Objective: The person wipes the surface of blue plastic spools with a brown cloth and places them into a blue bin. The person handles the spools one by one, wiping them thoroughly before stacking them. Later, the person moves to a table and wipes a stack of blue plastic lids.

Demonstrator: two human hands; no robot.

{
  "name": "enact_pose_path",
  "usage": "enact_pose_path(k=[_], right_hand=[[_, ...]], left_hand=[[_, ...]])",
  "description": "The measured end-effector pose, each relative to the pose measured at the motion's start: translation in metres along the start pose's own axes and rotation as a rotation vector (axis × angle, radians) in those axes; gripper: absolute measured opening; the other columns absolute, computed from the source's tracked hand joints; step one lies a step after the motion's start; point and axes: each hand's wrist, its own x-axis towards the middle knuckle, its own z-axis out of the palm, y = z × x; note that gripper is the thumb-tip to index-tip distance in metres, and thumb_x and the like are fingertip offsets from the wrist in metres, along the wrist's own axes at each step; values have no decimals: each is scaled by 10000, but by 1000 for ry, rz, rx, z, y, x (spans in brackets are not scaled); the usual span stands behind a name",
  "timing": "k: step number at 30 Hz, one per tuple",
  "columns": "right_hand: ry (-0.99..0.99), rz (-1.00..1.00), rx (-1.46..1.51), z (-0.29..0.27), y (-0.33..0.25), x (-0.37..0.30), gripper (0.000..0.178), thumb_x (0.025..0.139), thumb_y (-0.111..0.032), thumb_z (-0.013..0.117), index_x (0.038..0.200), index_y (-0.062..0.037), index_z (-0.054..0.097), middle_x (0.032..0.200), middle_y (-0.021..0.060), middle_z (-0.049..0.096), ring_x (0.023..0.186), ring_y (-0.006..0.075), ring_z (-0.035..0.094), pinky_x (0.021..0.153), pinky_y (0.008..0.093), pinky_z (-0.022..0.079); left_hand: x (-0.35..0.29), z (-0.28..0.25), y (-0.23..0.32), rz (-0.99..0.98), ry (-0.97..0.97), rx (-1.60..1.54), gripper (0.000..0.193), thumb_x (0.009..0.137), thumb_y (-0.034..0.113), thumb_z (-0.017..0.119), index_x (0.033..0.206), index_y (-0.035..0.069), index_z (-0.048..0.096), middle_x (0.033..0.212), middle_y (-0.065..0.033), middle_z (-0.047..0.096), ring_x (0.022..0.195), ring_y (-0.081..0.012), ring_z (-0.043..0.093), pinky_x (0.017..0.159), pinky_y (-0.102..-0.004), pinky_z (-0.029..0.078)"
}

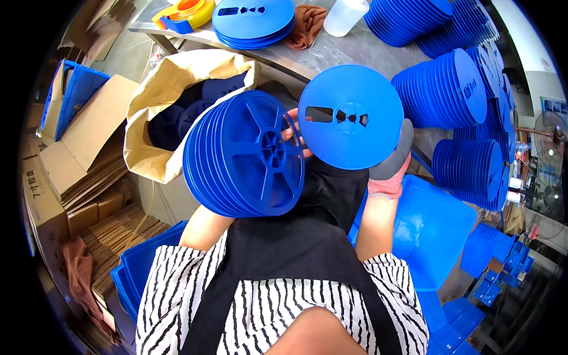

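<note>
A stack of blue plastic reels [263, 163] is tilted in front of my chest, its spoked end facing up and right. My left arm passes under it, and the bare fingers of my left hand [294, 131] curl out round its right side, gripping it. To the right, my right hand [395, 160], in a grey and pink glove, holds a flat round blue reel disc [349, 142] by its lower right edge. This disc has a rectangular slot and small cutouts at its centre. The gloved fingers are mostly hidden behind it.
A metal table [349, 56] beyond my hands bears stacked blue reels [441, 89], more discs [254, 23], a brown cloth [305, 26], a white bottle [346, 16] and yellow tape [192, 12]. An open cream sack [139, 133] stands left, near flattened cardboard [89, 130]. Blue bins [435, 228] stand right.
</note>
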Motion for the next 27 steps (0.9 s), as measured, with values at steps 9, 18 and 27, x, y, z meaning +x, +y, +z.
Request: enact_pose_path(k=[9,18,27], right_hand=[[6,150,228,-10,15,-3,362,966,-147,544,1291,-1,479,1244,144,580,1133,240,556,994,345,427],[-79,-12,-84,-14,8,-2,355,979,-146,524,1299,-2,472,1230,136,588,1118,240,568,999,336,426],[-59,514,1013,-6,35,-2,463,1040,-373,342,1294,-26,511,1265,126,582,1146,224,548,1017,370,420]], left_hand=[[-1,-2,3,2,-11,34,401,919,153,559,1289,18,483,1135,-152,602,1046,-293,616,957,-484,485],[0,-4,1,-16,-6,39,395,927,172,548,1284,17,482,1122,-150,600,1040,-294,615,956,-488,484],[-4,-4,4,8,3,16,391,934,190,537,1280,16,482,1108,-148,599,1034,-295,614,955,-491,482]])
